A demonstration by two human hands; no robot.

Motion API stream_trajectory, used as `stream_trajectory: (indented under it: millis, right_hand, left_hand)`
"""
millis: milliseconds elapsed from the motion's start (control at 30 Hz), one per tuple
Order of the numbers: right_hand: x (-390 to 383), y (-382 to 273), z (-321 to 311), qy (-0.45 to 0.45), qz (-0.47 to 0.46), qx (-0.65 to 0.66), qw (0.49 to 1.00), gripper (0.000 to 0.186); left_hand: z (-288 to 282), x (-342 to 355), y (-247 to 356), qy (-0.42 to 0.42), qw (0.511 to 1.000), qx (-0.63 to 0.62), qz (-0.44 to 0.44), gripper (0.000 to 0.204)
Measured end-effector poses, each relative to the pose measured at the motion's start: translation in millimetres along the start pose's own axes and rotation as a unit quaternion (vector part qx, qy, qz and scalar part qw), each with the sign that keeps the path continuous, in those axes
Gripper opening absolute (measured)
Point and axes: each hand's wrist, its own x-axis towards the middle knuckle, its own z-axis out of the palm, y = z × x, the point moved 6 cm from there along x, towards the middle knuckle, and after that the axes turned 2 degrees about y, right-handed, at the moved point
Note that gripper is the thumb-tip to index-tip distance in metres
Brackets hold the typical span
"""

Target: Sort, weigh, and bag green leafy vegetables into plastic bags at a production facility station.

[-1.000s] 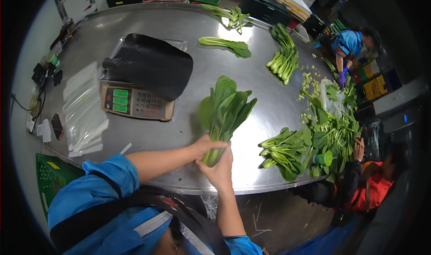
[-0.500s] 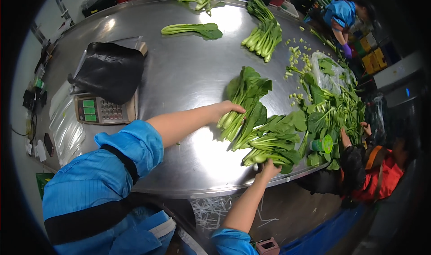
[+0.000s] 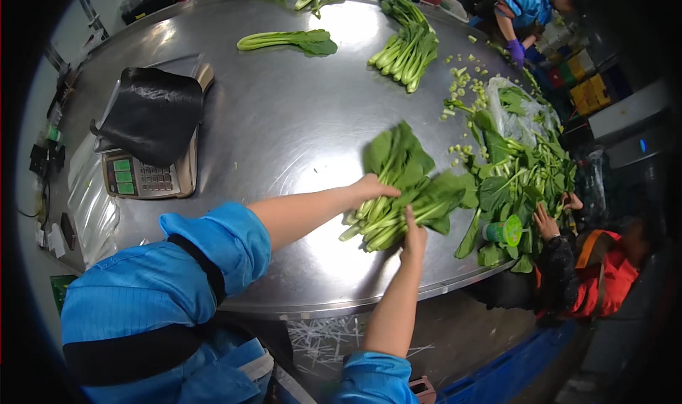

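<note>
Near the middle of the steel table (image 3: pixel 284 127), a bunch of choy sum (image 3: pixel 383 223) is gathered between my two hands. My left hand (image 3: pixel 372 189) presses on the stalks from the left, its fingers wrapped over them. From the near right side, my right hand (image 3: pixel 413 236) closes around the bunch, thumb pointing up. Green leaves (image 3: pixel 399 150) fan out away from me and to the right, while pale stalk ends point toward me and left. Both palms are hidden.
A scale (image 3: pixel 149 176) draped with black sheeting (image 3: pixel 153 112) stands left, beside clear plastic bags (image 3: pixel 96 216). More choy sum (image 3: pixel 408 49) lies farther back. At right are heaped greens (image 3: pixel 518 176), a green-lidded cup (image 3: pixel 503 231) and a co-worker's hand (image 3: pixel 545 223); another person (image 3: pixel 526 13) works beyond.
My right hand has moved up and left, bringing its greens together with those under my left hand into one bunch. My view has shifted slightly.
</note>
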Motion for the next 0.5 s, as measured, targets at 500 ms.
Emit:
stream_trajectory:
  millis: [500]
  right_hand:
    - [-159.3, -18.7, 83.2, -0.178, -0.364, -0.197, 0.893, 0.052]
  left_hand:
    - [-64.9, -193.4, 32.2, -0.132, 0.964, 0.056, 0.223, 0.061]
